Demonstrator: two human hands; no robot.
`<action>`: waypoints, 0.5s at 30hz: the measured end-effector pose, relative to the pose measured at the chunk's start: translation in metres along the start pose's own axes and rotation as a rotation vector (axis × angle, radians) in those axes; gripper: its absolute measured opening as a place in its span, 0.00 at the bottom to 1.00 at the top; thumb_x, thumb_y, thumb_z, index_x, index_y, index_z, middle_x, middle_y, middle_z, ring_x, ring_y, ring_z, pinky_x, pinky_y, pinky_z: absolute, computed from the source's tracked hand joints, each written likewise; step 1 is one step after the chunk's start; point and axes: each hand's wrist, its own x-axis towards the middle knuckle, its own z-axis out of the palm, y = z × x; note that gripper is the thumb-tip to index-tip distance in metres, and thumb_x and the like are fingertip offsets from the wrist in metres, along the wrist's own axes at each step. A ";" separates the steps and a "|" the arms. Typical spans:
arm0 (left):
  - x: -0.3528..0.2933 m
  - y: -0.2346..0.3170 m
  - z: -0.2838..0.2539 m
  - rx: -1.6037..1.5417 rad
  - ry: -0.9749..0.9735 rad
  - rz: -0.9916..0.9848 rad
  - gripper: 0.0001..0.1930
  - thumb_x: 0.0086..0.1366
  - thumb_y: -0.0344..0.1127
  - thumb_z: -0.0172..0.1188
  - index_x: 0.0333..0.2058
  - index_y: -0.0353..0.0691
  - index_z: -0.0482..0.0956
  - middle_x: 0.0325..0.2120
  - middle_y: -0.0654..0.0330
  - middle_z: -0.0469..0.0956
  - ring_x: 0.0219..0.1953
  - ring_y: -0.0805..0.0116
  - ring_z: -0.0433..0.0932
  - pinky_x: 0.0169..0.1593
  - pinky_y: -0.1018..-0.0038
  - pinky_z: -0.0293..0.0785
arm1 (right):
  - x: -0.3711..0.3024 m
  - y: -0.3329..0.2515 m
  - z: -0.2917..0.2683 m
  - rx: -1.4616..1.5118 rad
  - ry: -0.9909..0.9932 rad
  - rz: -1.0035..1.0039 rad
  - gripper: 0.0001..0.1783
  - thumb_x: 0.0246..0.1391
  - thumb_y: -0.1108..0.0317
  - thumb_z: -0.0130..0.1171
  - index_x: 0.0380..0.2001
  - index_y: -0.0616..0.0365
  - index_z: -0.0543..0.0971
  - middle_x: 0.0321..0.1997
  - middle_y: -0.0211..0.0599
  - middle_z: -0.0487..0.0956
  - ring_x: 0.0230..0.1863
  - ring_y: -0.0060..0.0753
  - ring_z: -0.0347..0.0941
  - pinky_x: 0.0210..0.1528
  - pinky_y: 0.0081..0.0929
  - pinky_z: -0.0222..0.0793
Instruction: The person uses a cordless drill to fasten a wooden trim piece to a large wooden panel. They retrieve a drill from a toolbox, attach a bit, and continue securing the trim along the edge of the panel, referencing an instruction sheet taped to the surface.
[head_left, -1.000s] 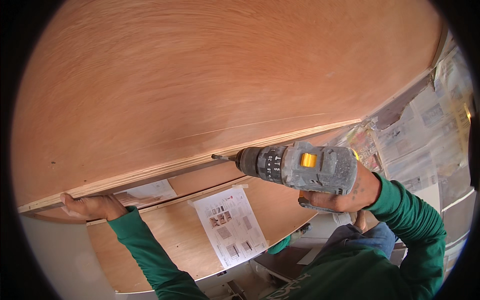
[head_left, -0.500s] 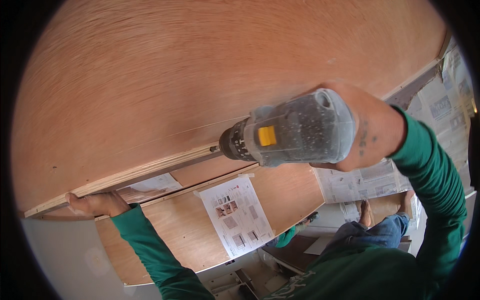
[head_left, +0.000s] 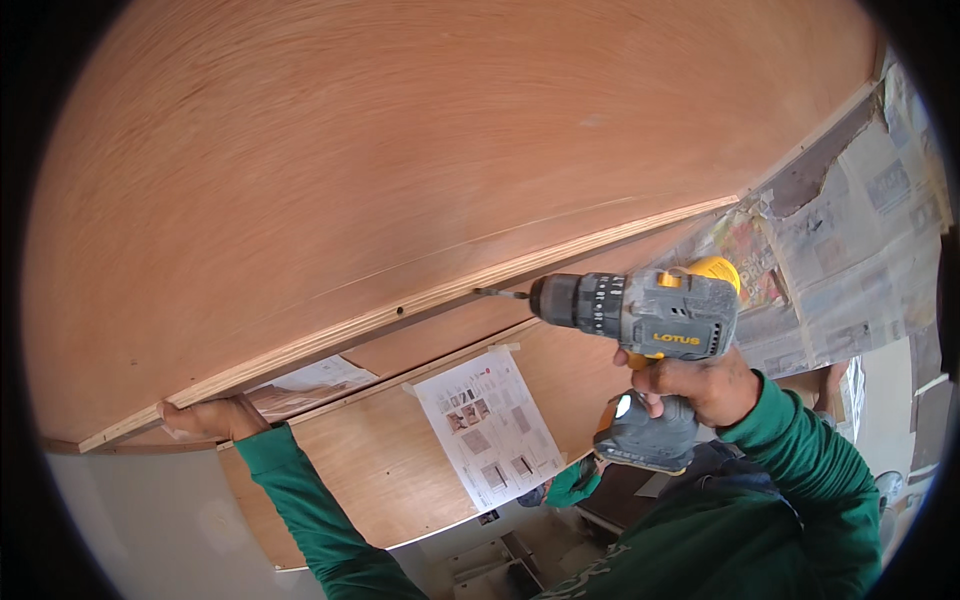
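Head view: right hand around dusty drill, left hand around layered plywood edge.

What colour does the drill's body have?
The drill body is mostly grey, with yellow parts; best in head view.

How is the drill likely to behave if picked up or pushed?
The drill is probably heavy for its size, given the bulky battery below its grip. If stood up and pushed, it might tip forward, since its nose reaches well out ahead of the grip. The bit looks slim, so sideways pressure could snap it.
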 end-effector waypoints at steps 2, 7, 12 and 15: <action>0.002 0.002 -0.007 -0.006 -0.006 -0.027 0.25 0.69 0.50 0.48 0.52 0.34 0.70 0.52 0.50 0.73 0.53 0.55 0.77 0.53 0.58 0.78 | -0.001 -0.003 0.011 -0.136 -0.034 -0.035 0.15 0.52 0.79 0.59 0.45 0.65 0.80 0.40 0.38 0.82 0.27 0.27 0.75 0.33 0.27 0.73; 0.009 -0.004 -0.012 0.057 -0.052 -0.066 0.29 0.71 0.56 0.45 0.54 0.35 0.71 0.54 0.53 0.73 0.58 0.57 0.73 0.61 0.59 0.70 | 0.022 0.019 0.033 -0.519 -0.032 -0.425 0.15 0.52 0.71 0.66 0.44 0.58 0.82 0.42 0.44 0.83 0.41 0.48 0.80 0.46 0.37 0.77; 0.025 -0.017 -0.023 0.132 -0.079 -0.023 0.27 0.71 0.52 0.44 0.52 0.32 0.72 0.49 0.51 0.75 0.52 0.55 0.77 0.54 0.59 0.77 | 0.026 0.065 0.046 -0.395 -0.022 -0.392 0.16 0.52 0.71 0.68 0.45 0.59 0.81 0.41 0.42 0.83 0.42 0.44 0.81 0.48 0.34 0.78; 0.027 -0.015 -0.029 0.181 -0.062 0.004 0.25 0.71 0.48 0.44 0.49 0.29 0.73 0.45 0.50 0.77 0.47 0.54 0.79 0.50 0.59 0.81 | 0.020 0.059 0.044 -0.256 -0.075 -0.329 0.17 0.52 0.71 0.69 0.45 0.61 0.80 0.41 0.40 0.84 0.42 0.39 0.81 0.48 0.33 0.78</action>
